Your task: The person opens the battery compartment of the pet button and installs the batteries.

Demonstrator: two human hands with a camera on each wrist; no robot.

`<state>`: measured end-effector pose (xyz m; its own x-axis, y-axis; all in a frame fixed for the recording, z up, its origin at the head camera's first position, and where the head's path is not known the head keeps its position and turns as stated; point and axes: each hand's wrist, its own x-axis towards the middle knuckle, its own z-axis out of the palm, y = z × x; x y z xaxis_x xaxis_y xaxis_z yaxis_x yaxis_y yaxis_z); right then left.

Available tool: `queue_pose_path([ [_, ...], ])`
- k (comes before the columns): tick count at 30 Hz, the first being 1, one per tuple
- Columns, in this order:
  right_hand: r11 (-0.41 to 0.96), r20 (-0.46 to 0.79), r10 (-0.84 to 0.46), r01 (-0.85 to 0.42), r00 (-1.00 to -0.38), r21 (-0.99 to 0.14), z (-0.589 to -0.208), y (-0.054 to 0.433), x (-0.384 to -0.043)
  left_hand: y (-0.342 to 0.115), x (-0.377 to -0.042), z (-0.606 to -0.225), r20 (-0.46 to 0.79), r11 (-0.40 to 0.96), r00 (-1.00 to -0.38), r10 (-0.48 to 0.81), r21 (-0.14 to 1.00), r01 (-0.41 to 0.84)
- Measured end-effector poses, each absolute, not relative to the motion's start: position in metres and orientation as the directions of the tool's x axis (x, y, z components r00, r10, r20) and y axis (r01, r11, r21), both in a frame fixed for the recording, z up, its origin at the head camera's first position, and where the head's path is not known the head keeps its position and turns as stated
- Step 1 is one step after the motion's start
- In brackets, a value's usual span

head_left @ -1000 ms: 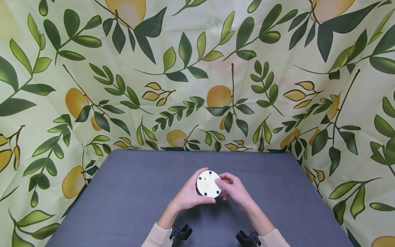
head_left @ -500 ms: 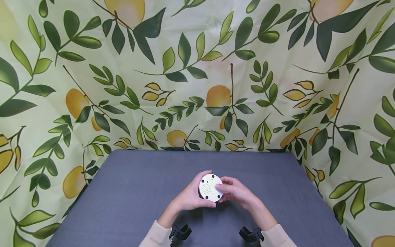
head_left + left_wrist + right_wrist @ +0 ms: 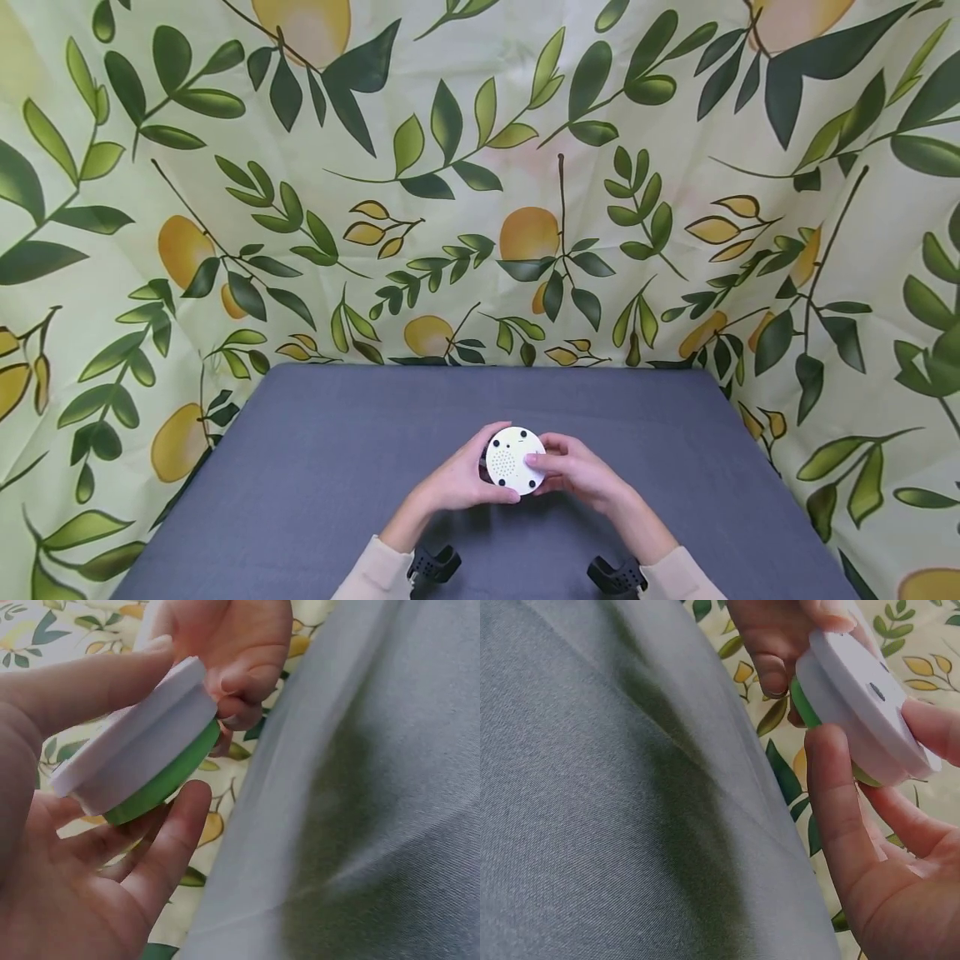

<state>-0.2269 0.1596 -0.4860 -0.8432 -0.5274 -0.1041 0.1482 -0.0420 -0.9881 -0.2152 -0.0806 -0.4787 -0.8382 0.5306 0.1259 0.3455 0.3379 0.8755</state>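
Between both hands, above the table, is a round white device (image 3: 510,478) with a pattern of small speaker holes and several black rubber feet on its face. In the left wrist view the device (image 3: 146,746) shows a stepped white rim and a green far side. My left hand (image 3: 459,478) grips its left edge, thumb along the near side and fingers round the far side. From the right, my right hand (image 3: 581,477) lays its thumb on the white face, with fingers behind the edge. The green side faces away from the head camera.
A grey-blue cloth-covered table (image 3: 360,425) lies beneath the hands. Behind and at both sides hangs a fabric backdrop (image 3: 465,217) printed with leaves and fruit. Black wrist camera mounts (image 3: 437,565) sit at both sleeves.
The device has shifted slightly right and toward the person, both hands with it. My right hand's fingers have come in closer behind its edge, thumb staying on the white face.
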Motion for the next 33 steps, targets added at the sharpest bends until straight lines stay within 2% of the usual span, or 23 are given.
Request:
queue_pose_path([
  [7, -0.05, -0.071, -0.453, 0.105, -0.889, -0.993, -0.488, 0.161, -0.225, -0.086, -0.214, -0.484, 0.119, 0.286, -0.87, 0.479, 0.915, 0.283],
  [19, 0.006, 0.005, -0.351, -0.008, -0.936, -1.0, -0.492, 0.156, -0.22, -0.089, -0.211, -0.488, 0.034, 0.085, -0.889, 0.456, 0.993, 0.082],
  [26, 0.052, 0.078, -0.38, -0.105, -0.922, -0.993, -0.488, 0.156, -0.215, -0.093, -0.212, -0.491, 0.008, -0.021, -0.874, 0.486, 1.0, -0.003],
  [33, 0.066, 0.247, -0.392, -0.295, -0.886, -0.953, -0.49, 0.152, -0.215, -0.093, -0.213, -0.489, 0.017, -0.094, -0.847, 0.532, 0.995, -0.039],
])
